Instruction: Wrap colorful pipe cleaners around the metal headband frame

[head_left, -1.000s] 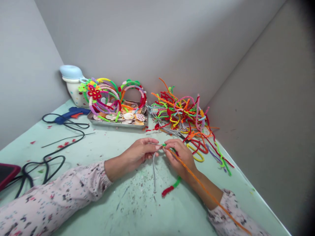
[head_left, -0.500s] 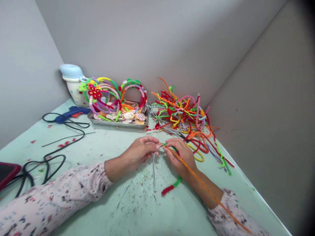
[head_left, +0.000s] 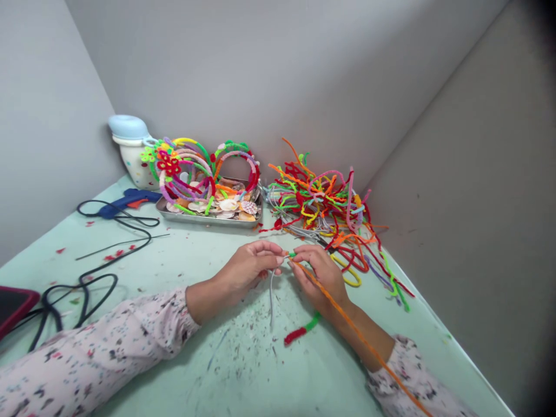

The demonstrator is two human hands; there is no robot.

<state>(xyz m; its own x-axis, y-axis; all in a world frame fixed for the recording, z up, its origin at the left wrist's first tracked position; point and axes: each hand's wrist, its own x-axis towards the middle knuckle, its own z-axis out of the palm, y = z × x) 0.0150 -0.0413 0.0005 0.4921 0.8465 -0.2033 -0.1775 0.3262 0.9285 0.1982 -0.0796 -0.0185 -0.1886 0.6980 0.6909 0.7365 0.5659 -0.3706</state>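
Note:
Over the middle of the table, my left hand (head_left: pixel 247 269) is closed in a pinch on a thin grey wire (head_left: pixel 271 301), whose loose end hangs down below the fingers. Close beside it, my right hand (head_left: pixel 324 278) pinches a green-wrapped stretch of the same piece and the start of an orange pipe cleaner (head_left: pixel 347 318). The orange length runs back over my right forearm. Beneath my right palm sticks out a fuzzy red-and-green wrapped end (head_left: pixel 299 334); its link to the pinched part is hidden by the hand.
A metal tray (head_left: pixel 204 220) of shells carries colourful wrapped hoops (head_left: pixel 237 150). Right of it lies a tangled heap of pipe cleaners (head_left: pixel 317 197). At left are a blue glue gun (head_left: pixel 125 202), black cables (head_left: pixel 82 284), a red-edged device (head_left: pixel 17 307) and a white cup (head_left: pixel 134 156) with a blue lid.
The orange pipe cleaner's far end has shifted slightly left and down across my right sleeve. Both hands keep their pinch in nearly the same place.

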